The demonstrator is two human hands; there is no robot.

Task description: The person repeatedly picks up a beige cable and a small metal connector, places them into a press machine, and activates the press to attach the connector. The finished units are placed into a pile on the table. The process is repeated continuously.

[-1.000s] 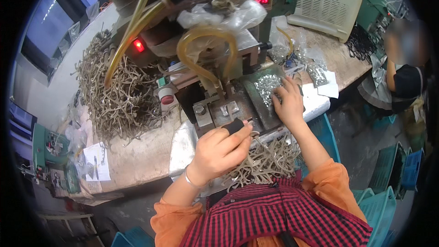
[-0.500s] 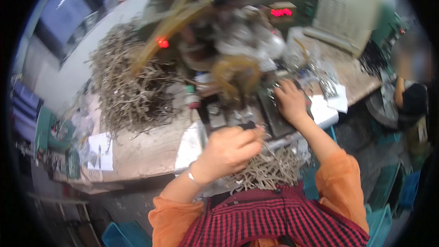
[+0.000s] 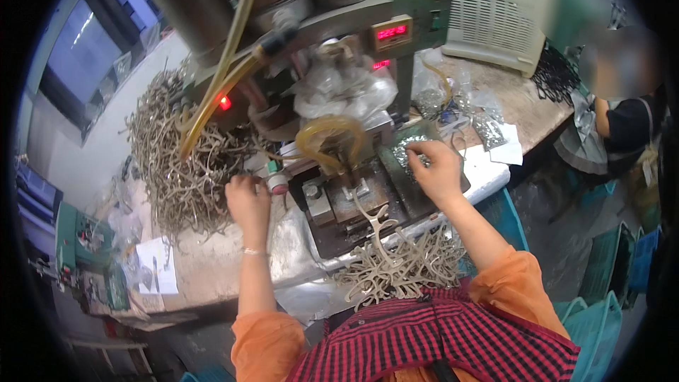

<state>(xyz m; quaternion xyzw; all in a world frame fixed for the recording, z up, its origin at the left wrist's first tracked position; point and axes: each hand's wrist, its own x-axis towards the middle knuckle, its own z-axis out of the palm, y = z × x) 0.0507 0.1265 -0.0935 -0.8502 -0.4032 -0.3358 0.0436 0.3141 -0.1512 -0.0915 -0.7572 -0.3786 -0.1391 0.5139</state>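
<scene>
My left hand [image 3: 247, 205] is beside a button unit [image 3: 279, 185] with a red end and a green part. Its fingers are bent but a little apart, with nothing visible in them, at the edge of a large heap of branched grey-beige pieces [image 3: 180, 163]. Over a dark tray of small shiny parts [image 3: 404, 155], my right hand [image 3: 437, 173] has thumb and forefinger drawn together; whatever lies between the tips is too small to name. One branched piece [image 3: 380, 228] reaches from under the press machine's tip [image 3: 356, 187] toward a smaller pile [image 3: 407, 265] before me.
The press [image 3: 417, 3] with lit red displays rises behind the work spot, a yellow hose [image 3: 237, 49] running down it. A cream slatted crate [image 3: 491, 10] and clear bags of parts [image 3: 488, 127] stand right. Paper [image 3: 157, 265] lies left. Another person [image 3: 626, 127] sits far right.
My left hand has moved from the front of the press leftward to the button unit and heap. The right hand remains by the parts tray, its fingers now drawn together. The view has shifted.
</scene>
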